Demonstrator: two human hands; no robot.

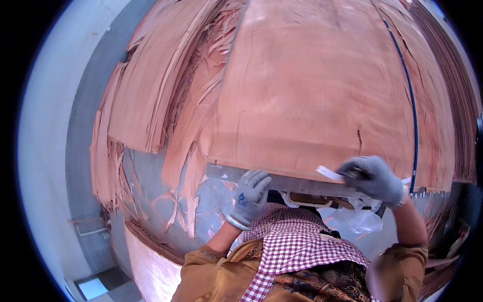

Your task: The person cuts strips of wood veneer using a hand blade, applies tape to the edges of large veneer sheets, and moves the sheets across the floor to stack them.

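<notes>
A wide, thin sheet of reddish wood veneer [312, 100] lies before me on the table, a dark split near its front right. My left hand [250, 197], in a grey glove, rests at the table's front edge [297, 177] with its fingers stretched out and nothing in them. Over the right part of that edge, my right hand [376, 177], also gloved, is closed. A white strip [329, 173] sticks out leftward from its fingers. Something dark shows among those fingers, too unclear to name.
Stacked veneer with ragged edges [151, 85] lies to the left, torn strips [193, 196] hanging down. A dark blue cord-like line [408, 85] runs along the right side. More stacked sheets [448, 85] stand beyond it. A clear plastic bag [359, 220] hangs below the edge.
</notes>
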